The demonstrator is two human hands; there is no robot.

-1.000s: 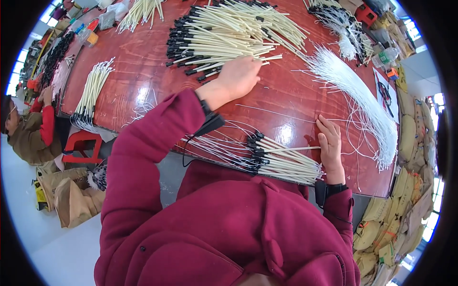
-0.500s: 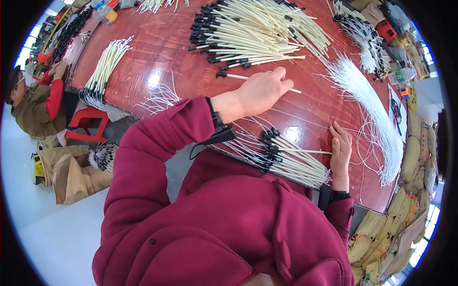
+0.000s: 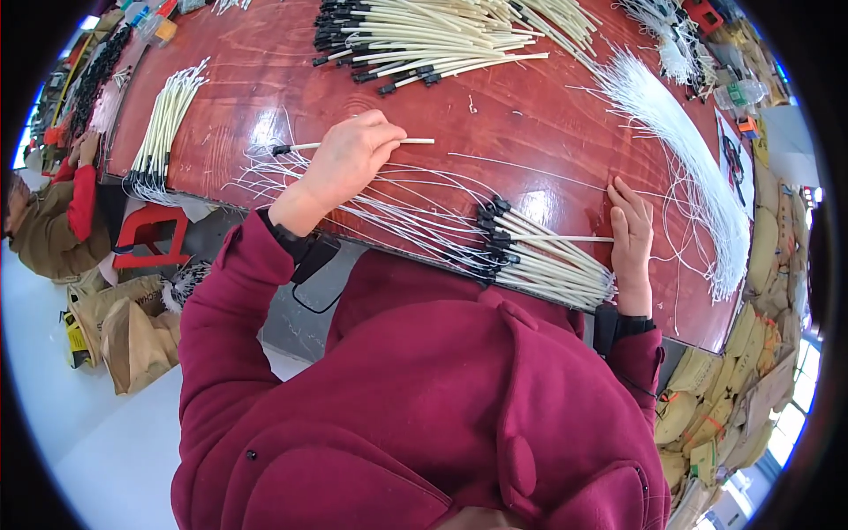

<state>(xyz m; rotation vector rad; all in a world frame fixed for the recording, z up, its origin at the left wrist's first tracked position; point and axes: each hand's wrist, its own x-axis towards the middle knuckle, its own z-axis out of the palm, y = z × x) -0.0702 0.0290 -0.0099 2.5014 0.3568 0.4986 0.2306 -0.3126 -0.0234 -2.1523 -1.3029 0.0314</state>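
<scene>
My left hand [image 3: 349, 159] is closed around a cream-coloured tube with a black end piece [image 3: 419, 141], held level above the table. The black end points left and the bare end pokes out to the right. My right hand [image 3: 630, 234] lies on the table at the right with fingers stretched out. A thin white cord [image 3: 521, 169] runs to its fingertips; whether they press on it I cannot tell. Between the hands, at the near edge, lies a bundle of similar tubes [image 3: 556, 265] with black ends and white cords [image 3: 406, 221] trailing left.
A large pile of tubes [image 3: 433, 35] covers the far middle of the red table [image 3: 256, 53]. Another bundle [image 3: 170, 124] lies at the left. A long hank of white cords [image 3: 680, 150] stretches along the right. A person [image 3: 66, 212] sits beyond the left edge, near a red stool [image 3: 150, 237].
My left hand has moved left and slightly farther away with the tube, off the near bundle's cords. The right hand stays in place. The view has shifted a little.
</scene>
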